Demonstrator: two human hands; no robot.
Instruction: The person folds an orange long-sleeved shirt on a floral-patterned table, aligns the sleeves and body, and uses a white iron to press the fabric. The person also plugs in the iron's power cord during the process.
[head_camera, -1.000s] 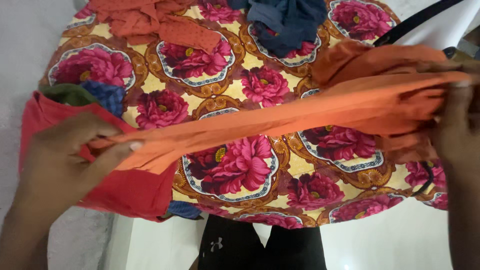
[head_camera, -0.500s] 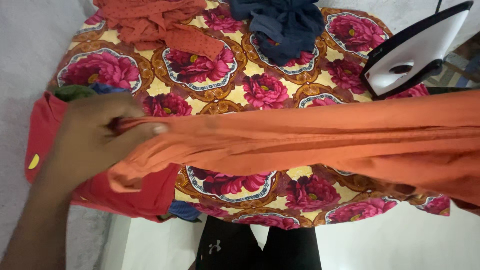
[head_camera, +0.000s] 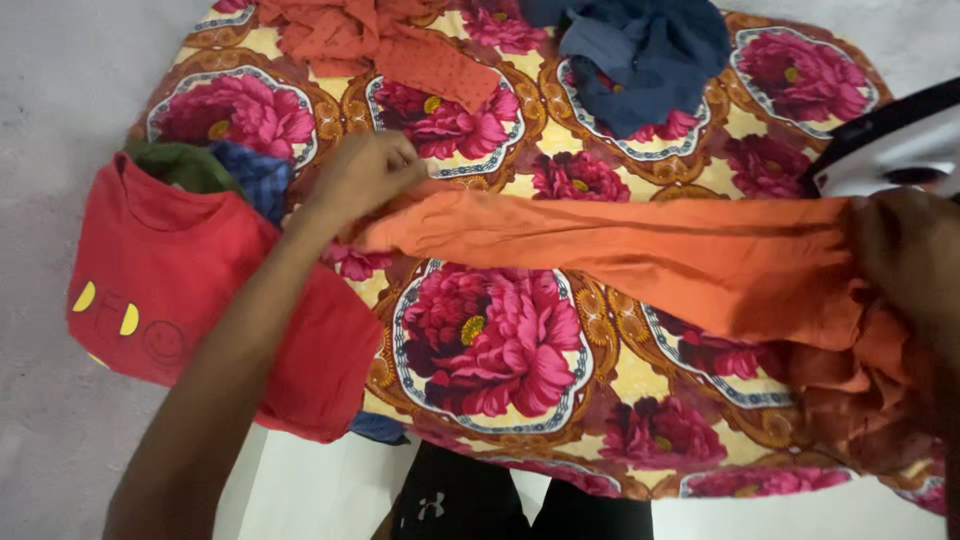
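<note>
I see the left hand (head_camera: 365, 175) pinching one end of a long orange cotton garment (head_camera: 620, 250); the right hand (head_camera: 910, 260), at three o'clock, clenches the bunched other end. The garment hangs stretched across the floral-printed cloth surface (head_camera: 500, 340). My judgement: even tension smooths creases. A soft red T-shirt (head_camera: 190, 290) lies at nine o'clock, a white iron (head_camera: 890, 150) at two.

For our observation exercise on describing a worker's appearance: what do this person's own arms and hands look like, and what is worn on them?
Both are bare. The left hand and its forearm show no sleeve, glove, watch or ring in the head view. The right hand is also ungloved, with no jewellery to be seen; its arm lies mostly outside the picture, so a sleeve there cannot be ruled out. The fingernails are too blurred to describe.
</note>
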